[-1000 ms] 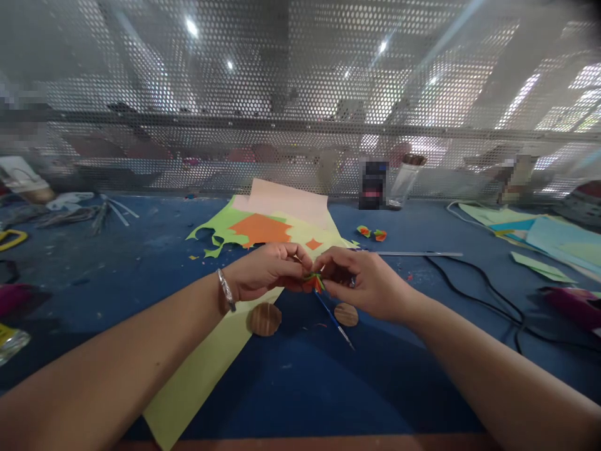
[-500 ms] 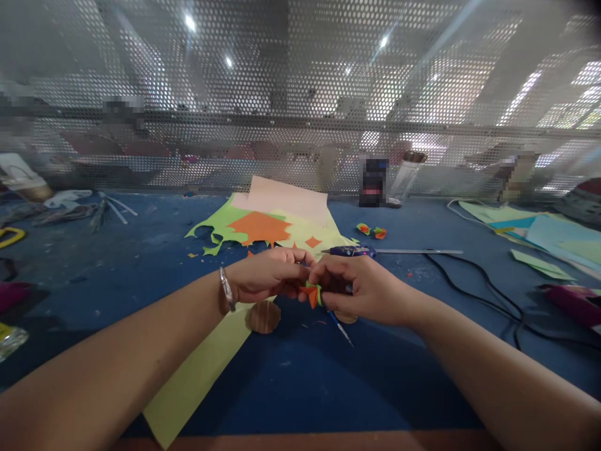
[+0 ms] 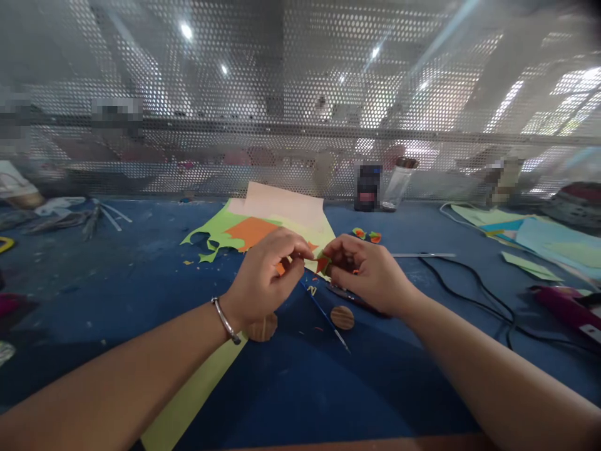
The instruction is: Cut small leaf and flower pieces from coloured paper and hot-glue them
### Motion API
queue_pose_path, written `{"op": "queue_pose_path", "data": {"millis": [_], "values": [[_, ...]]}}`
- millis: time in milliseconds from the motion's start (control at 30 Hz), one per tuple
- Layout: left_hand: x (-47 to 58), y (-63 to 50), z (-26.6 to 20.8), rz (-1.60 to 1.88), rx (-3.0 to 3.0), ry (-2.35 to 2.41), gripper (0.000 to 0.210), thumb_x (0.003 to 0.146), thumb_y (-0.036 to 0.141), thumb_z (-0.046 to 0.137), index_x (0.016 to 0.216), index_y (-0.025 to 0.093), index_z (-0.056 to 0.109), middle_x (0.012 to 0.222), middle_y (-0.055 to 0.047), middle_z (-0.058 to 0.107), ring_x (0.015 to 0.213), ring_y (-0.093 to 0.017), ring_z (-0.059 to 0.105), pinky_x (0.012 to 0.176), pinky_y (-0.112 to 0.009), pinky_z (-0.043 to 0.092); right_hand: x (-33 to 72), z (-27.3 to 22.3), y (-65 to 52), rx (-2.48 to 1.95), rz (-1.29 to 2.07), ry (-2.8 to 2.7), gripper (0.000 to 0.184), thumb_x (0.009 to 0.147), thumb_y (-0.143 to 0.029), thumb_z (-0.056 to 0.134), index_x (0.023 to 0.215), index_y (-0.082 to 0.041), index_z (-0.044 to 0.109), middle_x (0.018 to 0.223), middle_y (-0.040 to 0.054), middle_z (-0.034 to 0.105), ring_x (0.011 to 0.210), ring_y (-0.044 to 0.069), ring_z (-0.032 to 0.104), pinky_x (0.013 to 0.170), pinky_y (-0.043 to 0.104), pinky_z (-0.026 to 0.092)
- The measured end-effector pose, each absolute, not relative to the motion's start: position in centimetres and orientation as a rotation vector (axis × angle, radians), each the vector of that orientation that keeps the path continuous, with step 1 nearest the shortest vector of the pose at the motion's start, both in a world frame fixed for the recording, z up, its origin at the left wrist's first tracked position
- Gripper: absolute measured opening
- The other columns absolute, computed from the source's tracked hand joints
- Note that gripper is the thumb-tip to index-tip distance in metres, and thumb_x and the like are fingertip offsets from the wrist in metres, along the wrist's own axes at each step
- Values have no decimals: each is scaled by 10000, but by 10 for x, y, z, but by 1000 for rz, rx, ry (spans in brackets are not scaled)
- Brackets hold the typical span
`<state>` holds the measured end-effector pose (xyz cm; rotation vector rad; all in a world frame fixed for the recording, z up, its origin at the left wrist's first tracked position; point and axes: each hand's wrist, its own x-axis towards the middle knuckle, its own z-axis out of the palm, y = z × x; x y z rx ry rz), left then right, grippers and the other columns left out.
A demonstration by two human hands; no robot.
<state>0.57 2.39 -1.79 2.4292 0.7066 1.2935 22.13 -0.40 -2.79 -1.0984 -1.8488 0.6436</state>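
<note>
A small folded piece of orange and green paper (image 3: 322,264) is pinched between the thumb and fingers of my right hand (image 3: 369,270). To its left, my left hand (image 3: 268,270) has its thumb and fingertips drawn together near the paper's edge. Whatever those fingertips hold is too small to make out. Below the hands lie a blue thin-handled tool (image 3: 323,313) with a pale pointed tip and a round wooden disc (image 3: 342,317). A second wooden disc (image 3: 263,327) shows partly from under my left wrist.
Green cut paper (image 3: 213,227), an orange sheet (image 3: 251,233) and pale pink paper (image 3: 284,203) lie ahead. Two small orange-green paper pieces (image 3: 367,235) sit to their right. A black cable (image 3: 488,299) runs right towards a magenta tool (image 3: 566,310). A perforated metal screen (image 3: 300,81) rises behind.
My hands have moved slightly apart, with the paper piece staying in my right fingers. My left hand has turned and risen, and the right wooden disc now shows fully.
</note>
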Motion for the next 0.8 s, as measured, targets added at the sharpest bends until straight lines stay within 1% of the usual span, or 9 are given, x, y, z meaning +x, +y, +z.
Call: {"op": "queue_pose_path", "data": {"millis": [67, 167, 467, 667, 800], "values": [[7, 21, -18, 1305, 2511, 679, 203, 906, 59, 548, 956, 217, 664, 994, -50, 693, 972, -185, 648, 857, -342, 538, 221, -28, -4, -1103, 633, -1846, 165, 812, -163, 638, 973, -199, 637, 738, -34, 625, 656, 120, 581, 637, 261, 462], [9, 19, -18, 1282, 2535, 697, 214, 909, 61, 550, 998, 220, 662, 1004, -53, 692, 958, -185, 654, 836, -340, 548, 222, -28, -4, -1105, 638, -1844, 169, 814, -168, 636, 980, -197, 634, 742, -31, 628, 658, 121, 577, 638, 265, 462], [9, 21, -19, 1229, 2540, 718, 205, 905, 57, 560, 1000, 213, 653, 1025, -52, 688, 928, -169, 652, 806, -311, 548, 221, -28, -3, -1117, 633, -1838, 149, 820, -190, 648, 969, -201, 642, 752, -19, 635, 668, 131, 588, 632, 270, 470], [9, 20, -19, 1247, 2561, 715, 219, 912, 54, 556, 1031, 198, 668, 1039, -60, 695, 967, -173, 648, 846, -316, 538, 221, -29, -4, -1131, 639, -1828, 131, 826, -200, 657, 957, -198, 643, 733, -23, 628, 653, 129, 577, 622, 266, 472], [8, 20, -20, 1273, 2560, 744, 215, 921, 67, 554, 1054, 202, 657, 1036, -51, 681, 874, -149, 647, 813, -301, 545, 221, -28, -4, -1139, 649, -1823, 121, 825, -193, 657, 945, -200, 646, 733, -23, 634, 647, 129, 583, 616, 261, 479]]}}
